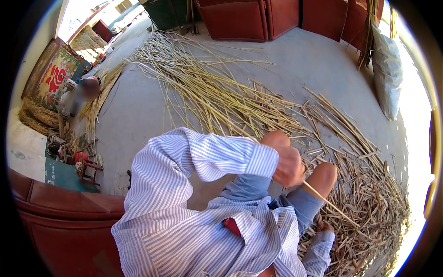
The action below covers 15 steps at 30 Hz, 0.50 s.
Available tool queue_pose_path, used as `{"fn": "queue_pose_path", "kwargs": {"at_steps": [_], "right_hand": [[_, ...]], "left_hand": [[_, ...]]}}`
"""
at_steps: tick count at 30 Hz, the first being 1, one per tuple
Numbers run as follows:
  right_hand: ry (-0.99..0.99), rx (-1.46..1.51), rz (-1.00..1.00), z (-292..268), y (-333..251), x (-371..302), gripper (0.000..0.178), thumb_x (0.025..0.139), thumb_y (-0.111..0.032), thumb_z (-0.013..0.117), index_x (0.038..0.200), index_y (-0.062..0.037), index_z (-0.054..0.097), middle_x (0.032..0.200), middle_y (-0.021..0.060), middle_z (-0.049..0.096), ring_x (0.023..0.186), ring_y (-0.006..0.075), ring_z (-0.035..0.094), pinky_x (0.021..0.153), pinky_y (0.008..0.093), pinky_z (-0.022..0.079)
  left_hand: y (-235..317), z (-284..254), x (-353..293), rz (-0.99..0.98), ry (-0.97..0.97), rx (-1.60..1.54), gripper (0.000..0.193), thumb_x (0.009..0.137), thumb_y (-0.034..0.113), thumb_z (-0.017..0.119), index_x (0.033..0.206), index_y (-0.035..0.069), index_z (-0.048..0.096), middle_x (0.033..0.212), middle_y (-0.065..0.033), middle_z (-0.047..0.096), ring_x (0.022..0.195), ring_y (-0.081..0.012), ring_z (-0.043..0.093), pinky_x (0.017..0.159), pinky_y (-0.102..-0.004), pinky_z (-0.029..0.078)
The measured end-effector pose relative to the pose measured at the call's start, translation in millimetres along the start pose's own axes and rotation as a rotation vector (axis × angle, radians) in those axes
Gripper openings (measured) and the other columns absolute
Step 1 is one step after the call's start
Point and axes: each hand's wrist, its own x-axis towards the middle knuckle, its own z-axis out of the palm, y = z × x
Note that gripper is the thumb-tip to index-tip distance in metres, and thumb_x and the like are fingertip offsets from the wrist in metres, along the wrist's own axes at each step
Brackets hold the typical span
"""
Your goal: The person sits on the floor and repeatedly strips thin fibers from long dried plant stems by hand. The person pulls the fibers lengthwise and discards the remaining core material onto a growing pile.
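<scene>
My left hand (288, 167) is closed round a thin, pale reed stalk (330, 203), held across my body in front of my knees. One end of the stalk slants down to the right over a heap of dry husks (369, 207). Lower down, beside my right thigh, my right hand (326, 226) is small in view with its fingers curled; what they hold, if anything, cannot be made out. A long spread of yellow-green reed stalks (207, 92) lies on the floor ahead of my knees.
Dark red sofas (240, 21) stand at the far side, another red seat (69, 221) at my left. A pale sack (386, 69) leans at the right. On the left are a blurred person (80, 97), more straw bundles (37, 115) and a small wooden stool (88, 171).
</scene>
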Motion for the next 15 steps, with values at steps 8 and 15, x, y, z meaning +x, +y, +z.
{"fn": "queue_pose_path", "kwargs": {"at_steps": [8,15], "right_hand": [[0.065,0.134,0.111,20.3,22.7,11.6,0.007,0.088,0.006,0.052,0.084,0.0005,0.052,0.059,0.0052,0.043,0.046,0.0148,0.035,0.042,0.0335,0.027],[-0.081,0.178,0.052,35.2,32.8,39.1,0.011,0.084,0.005,0.058,0.078,-0.0023,0.053,0.061,0.0082,0.049,0.047,0.0194,0.043,0.043,0.0340,0.035]], "left_hand": [[-110.5,61.8,-285.2,-0.814,-0.907,0.386,0.015,0.081,0.018,0.060,0.081,0.004,0.065,0.080,-0.0111,0.067,0.080,-0.0246,0.065,0.068,-0.0394,0.050],[-66.3,123.8,-218.1,-0.861,-0.891,-0.274,0.016,0.078,0.008,0.058,0.063,0.004,0.057,0.059,-0.0109,0.055,0.051,-0.0289,0.054,0.047,-0.0409,0.042]]}}
